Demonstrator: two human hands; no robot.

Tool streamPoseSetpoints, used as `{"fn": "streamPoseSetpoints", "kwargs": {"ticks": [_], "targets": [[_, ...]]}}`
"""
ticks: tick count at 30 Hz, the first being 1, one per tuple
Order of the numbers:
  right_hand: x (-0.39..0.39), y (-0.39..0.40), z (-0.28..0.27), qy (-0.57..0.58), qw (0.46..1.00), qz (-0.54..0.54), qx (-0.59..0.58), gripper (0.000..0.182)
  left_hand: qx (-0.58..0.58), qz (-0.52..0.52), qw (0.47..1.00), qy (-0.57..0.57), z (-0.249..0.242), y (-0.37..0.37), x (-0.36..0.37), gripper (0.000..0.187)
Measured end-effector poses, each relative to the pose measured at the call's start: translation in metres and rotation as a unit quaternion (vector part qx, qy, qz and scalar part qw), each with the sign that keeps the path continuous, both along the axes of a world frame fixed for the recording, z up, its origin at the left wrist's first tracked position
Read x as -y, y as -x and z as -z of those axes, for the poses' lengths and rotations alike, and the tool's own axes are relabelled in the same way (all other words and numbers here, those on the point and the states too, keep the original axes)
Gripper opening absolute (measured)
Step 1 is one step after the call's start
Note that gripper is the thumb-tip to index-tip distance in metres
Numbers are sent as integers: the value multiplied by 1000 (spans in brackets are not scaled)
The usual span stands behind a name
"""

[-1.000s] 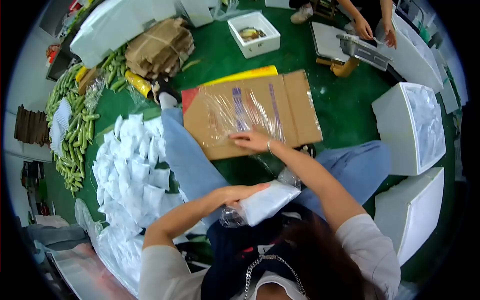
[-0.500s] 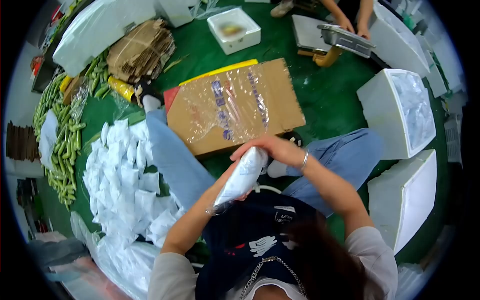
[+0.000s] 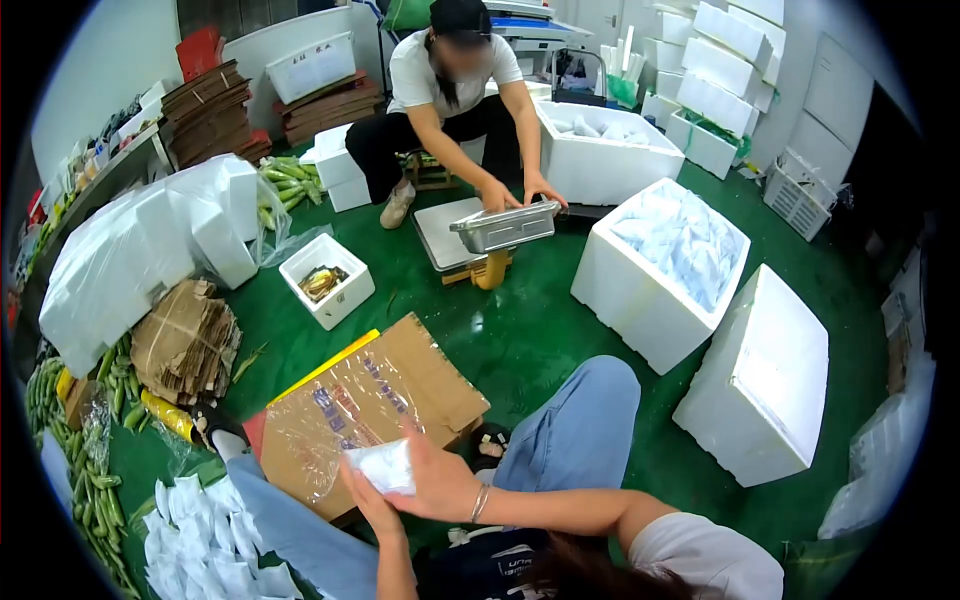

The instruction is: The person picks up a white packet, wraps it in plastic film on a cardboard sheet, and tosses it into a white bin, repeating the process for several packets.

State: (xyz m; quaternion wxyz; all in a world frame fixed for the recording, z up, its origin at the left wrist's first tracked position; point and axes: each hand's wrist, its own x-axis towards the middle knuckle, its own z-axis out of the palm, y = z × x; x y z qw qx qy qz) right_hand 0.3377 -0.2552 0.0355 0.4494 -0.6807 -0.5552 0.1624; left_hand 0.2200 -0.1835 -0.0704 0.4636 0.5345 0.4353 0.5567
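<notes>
A white plastic-wrapped packet point(image 3: 385, 466) lies between my two hands, above the near edge of a flat cardboard box point(image 3: 400, 385) with clear film on top. My left hand point(image 3: 372, 500) holds the packet from its lower left side. My right hand point(image 3: 440, 480), with a bangle at the wrist, is wrapped round its right side, its fingers partly blurred. Many similar white packets point(image 3: 205, 540) lie in a heap at the lower left, beside my leg.
A co-worker point(image 3: 455, 90) squats beyond, both hands on a metal scale point(image 3: 505, 228). Foam boxes point(image 3: 640, 320) point(image 3: 775, 400) stand at right, a small foam box point(image 3: 330, 310) ahead, bundled cardboard point(image 3: 185, 340) and green vegetables point(image 3: 90, 490) at left.
The view has tilted up and swung right, bringing the co-worker's whole body into sight. My hands have turned the packet from steeply slanted to nearly level, and still hold it.
</notes>
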Motion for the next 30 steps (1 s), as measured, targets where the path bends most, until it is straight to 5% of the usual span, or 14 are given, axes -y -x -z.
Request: {"fn": "streamPoseSetpoints", "kwargs": {"ticks": [2,3,8,10,11,14,16,18,19,22,24,26,28,30], "targets": [[13,-3,-12,26,986,-101,131,97,169,191,903,347,17,9,-10,53],[23,-3,-27,10,979,-102,178,93,249,300,845,367,5,3,-7,49],[59,-8,-8,-10,914,-227,335,63,132,460,744,466,-6,-14,43,46],[86,-3,-23,269,851,-410,186,99,37,531,705,470,0,-12,56,44],[94,-6,-10,265,858,-402,181,99,-12,560,688,461,2,-10,57,44],[114,-23,2,100,953,-218,186,44,-169,621,664,381,-1,0,44,41],[118,-41,7,169,973,-134,78,34,-340,651,625,264,9,-1,18,39],[124,-50,16,69,996,7,54,33,-375,607,625,317,-54,-39,19,39],[127,-59,16,190,981,25,2,35,-302,685,648,142,-71,-49,21,46],[139,-93,16,145,944,106,-277,40,-450,636,625,-49,-117,-100,39,42],[143,-112,10,112,935,137,-306,38,-480,581,618,-223,-156,-140,48,30],[140,-142,26,24,873,167,-458,30,-272,504,788,-225,-152,-176,49,20],[133,-180,14,-18,829,268,-491,27,-141,337,846,-388,-181,-206,42,25],[117,-245,5,-151,822,350,-423,30,-74,324,890,-312,-188,-207,25,24]]}}
